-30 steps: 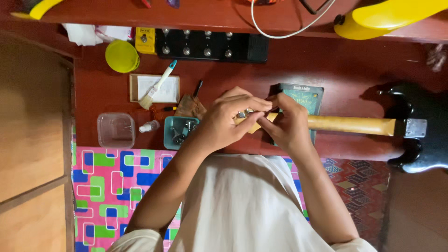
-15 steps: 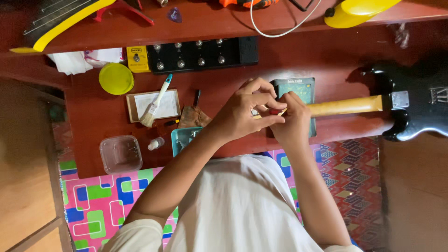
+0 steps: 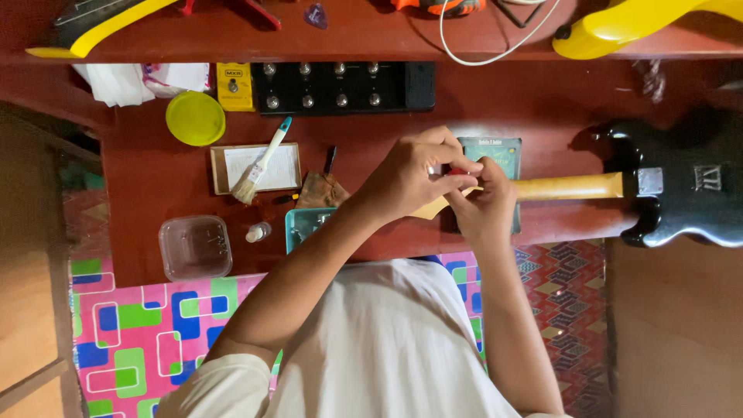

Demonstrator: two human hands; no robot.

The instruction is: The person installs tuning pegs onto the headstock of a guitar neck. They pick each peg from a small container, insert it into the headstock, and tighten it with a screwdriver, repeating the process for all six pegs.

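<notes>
Guitar neck [image 3: 569, 186], pale smooth wood, possibly maple

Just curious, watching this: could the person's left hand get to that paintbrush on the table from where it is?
Probably yes. The left hand is busy at the guitar's wooden neck, but the paintbrush lies in the open on a small card, and only low clutter lies between them. It would have to let go first.

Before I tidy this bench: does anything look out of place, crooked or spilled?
The paintbrush lies slanted across the framed white card, bristles hanging past its corner. Otherwise nothing looks spilled or broken around the black guitar.
</notes>
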